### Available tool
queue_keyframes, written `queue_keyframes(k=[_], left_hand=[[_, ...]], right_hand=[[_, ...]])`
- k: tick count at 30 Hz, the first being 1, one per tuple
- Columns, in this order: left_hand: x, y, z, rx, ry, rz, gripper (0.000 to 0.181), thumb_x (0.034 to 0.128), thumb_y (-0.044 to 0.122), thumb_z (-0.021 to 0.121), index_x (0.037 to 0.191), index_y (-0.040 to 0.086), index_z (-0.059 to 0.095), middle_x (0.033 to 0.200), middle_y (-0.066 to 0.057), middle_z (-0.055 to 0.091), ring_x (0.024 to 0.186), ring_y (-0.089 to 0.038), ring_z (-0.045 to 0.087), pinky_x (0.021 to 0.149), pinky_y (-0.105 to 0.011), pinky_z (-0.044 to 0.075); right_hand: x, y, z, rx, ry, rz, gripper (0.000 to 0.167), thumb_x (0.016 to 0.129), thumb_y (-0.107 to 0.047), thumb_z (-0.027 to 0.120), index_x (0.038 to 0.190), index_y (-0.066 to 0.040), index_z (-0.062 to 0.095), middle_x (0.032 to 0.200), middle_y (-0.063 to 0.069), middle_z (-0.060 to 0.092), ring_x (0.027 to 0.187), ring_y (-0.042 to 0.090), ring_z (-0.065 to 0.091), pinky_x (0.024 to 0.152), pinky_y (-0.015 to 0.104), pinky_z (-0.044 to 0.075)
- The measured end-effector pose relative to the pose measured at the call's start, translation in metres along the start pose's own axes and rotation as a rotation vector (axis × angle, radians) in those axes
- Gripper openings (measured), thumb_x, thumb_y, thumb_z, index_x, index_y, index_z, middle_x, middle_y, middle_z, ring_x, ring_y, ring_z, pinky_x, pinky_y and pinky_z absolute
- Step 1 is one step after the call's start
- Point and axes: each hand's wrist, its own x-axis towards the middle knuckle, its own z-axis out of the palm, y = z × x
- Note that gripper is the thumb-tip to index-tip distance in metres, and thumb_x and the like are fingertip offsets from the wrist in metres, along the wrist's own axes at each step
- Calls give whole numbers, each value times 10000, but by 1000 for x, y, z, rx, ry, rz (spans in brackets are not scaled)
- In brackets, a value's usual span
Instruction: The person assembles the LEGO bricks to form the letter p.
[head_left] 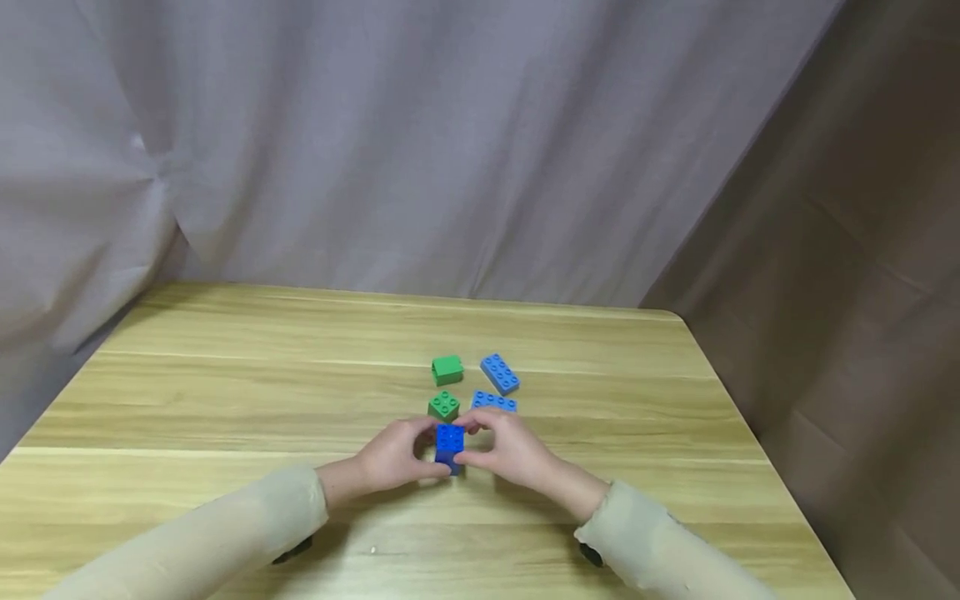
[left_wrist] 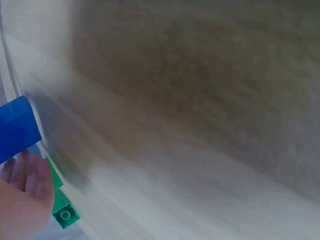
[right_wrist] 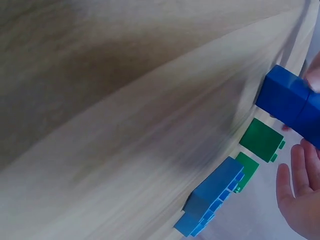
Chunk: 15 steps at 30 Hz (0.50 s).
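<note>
A stack of two dark blue toy building bricks stands near the middle of the wooden table, held between both hands. From the left, my left hand grips the stack, its thumb low at the front and its fingers behind. My right hand pinches the stack from the right side, thumb in front. A seam between the two dark blue bricks shows in the right wrist view. Just beyond the hands sit a green brick, studs up, and a lighter blue long brick, partly covered by the right hand.
Farther back, a second green brick lies on its side, beside another lighter blue long brick set at an angle. The wooden table ends at a grey curtain behind and a brown one on the right.
</note>
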Motion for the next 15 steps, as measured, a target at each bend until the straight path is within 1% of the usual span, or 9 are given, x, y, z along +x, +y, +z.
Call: queue_keyframes(k=[2,5,7,9,11,13,15], left_hand=[[-1,1,0,-32,7,8,369,782,261,755,1063,60,627,997,-46,695,929,-159,648,851,-328,522],[-1,2,0,-48,12,25,286,792,243,746,1008,81,649,961,-30,705,895,-144,657,811,-261,529],[0,2,1,-53,14,33,269,788,241,749,983,80,656,943,-29,706,871,-133,656,786,-232,528],[1,1,2,-51,19,38,270,779,241,757,970,76,660,926,-26,704,851,-120,649,760,-220,527],[2,0,2,-50,22,36,270,770,243,765,959,78,664,911,-21,703,836,-107,641,748,-219,526],[2,0,2,-50,20,30,269,764,245,769,952,82,666,902,-17,701,827,-97,635,740,-219,526],[2,0,1,-55,13,20,269,763,255,770,949,90,667,901,-9,700,828,-89,629,740,-216,522]], right_hand=[[0,0,0,-8,-4,-12,332,783,-207,753,1083,-112,648,992,-13,657,930,131,581,869,346,498],[1,3,-4,-4,-34,-46,346,786,-206,750,1097,-101,639,999,-2,657,932,154,581,866,330,494],[1,6,-8,15,-56,-66,380,794,-183,742,1136,-71,619,1029,35,659,953,194,587,865,343,496],[2,10,-14,48,-63,-57,417,803,-144,729,1183,-43,590,1077,82,654,989,235,592,877,371,501],[4,15,-20,73,-36,-28,441,803,-104,720,1207,-12,568,1107,130,646,1010,276,594,873,412,506],[7,21,-25,94,14,9,436,802,-75,711,1204,9,563,1120,167,641,1014,305,592,865,449,506],[11,29,-29,106,70,54,423,799,-64,710,1188,22,569,1124,187,638,1010,326,590,853,462,507]])
